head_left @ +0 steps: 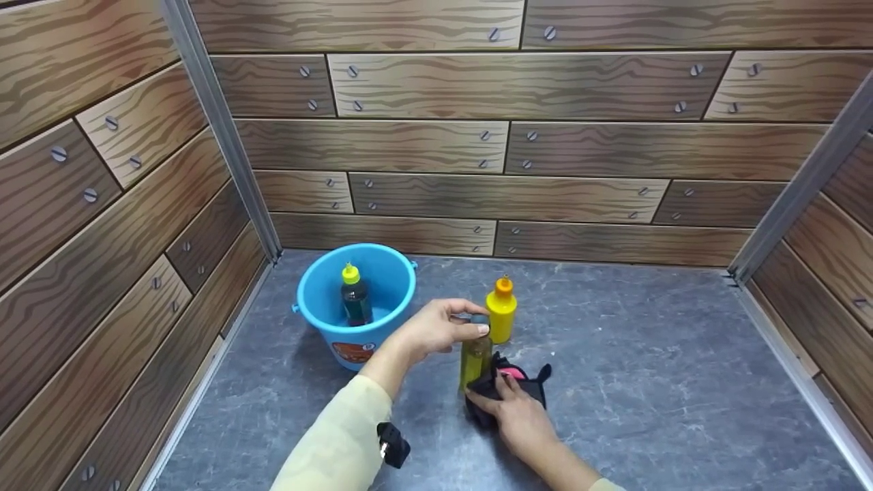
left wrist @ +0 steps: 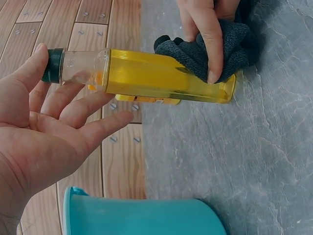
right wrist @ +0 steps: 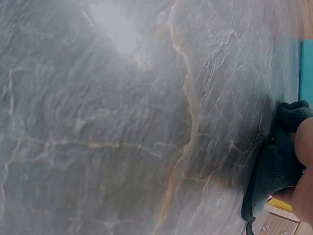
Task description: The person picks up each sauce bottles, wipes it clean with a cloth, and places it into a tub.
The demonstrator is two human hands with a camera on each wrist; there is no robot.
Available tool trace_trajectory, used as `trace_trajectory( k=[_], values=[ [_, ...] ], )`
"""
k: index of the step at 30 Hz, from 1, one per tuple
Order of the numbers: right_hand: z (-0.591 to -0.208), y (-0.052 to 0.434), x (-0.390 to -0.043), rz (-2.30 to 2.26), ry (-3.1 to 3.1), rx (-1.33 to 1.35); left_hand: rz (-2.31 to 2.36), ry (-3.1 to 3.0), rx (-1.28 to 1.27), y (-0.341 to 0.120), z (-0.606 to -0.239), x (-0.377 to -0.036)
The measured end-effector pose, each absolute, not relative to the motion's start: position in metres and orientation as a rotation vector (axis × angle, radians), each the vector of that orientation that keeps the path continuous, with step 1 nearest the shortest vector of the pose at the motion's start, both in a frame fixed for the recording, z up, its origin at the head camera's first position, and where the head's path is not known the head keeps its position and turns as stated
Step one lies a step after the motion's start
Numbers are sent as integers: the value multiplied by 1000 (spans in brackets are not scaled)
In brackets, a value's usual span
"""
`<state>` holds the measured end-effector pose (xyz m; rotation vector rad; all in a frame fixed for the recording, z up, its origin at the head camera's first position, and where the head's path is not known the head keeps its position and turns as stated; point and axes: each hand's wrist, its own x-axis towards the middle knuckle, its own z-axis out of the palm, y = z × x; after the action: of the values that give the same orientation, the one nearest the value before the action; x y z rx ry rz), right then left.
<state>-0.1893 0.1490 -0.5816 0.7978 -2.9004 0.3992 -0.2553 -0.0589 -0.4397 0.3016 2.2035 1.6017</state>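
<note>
A glass bottle of yellow oil [head_left: 475, 360] with a dark cap [left wrist: 53, 64] stands on the grey floor [head_left: 648, 382]. My left hand [head_left: 477, 326] holds it by the cap and neck, thumb on one side and fingers on the other [left wrist: 73, 78]. My right hand [head_left: 501, 399] grips a dark cloth [head_left: 528, 382] and presses it against the bottle's lower side [left wrist: 161, 76], one fingertip [left wrist: 211, 73] over the cloth [left wrist: 230, 46]. The right wrist view shows only the cloth [right wrist: 276, 166] and the edge of my right hand [right wrist: 305, 166].
A yellow squeeze bottle with an orange cap [head_left: 501, 310] stands just behind the oil bottle. To the left, a blue bucket [head_left: 320, 303] holds a dark bottle with a yellow cap [head_left: 354, 296]. Wood-pattern walls [head_left: 477, 136] enclose three sides.
</note>
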Motion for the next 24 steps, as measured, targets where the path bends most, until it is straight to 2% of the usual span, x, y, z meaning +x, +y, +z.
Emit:
trace_trajectory(
  k=[24],
  values=[
    [-580,149,-186,286,-2824,802,1582,2218,299,-60,-439,-255]
  ],
)
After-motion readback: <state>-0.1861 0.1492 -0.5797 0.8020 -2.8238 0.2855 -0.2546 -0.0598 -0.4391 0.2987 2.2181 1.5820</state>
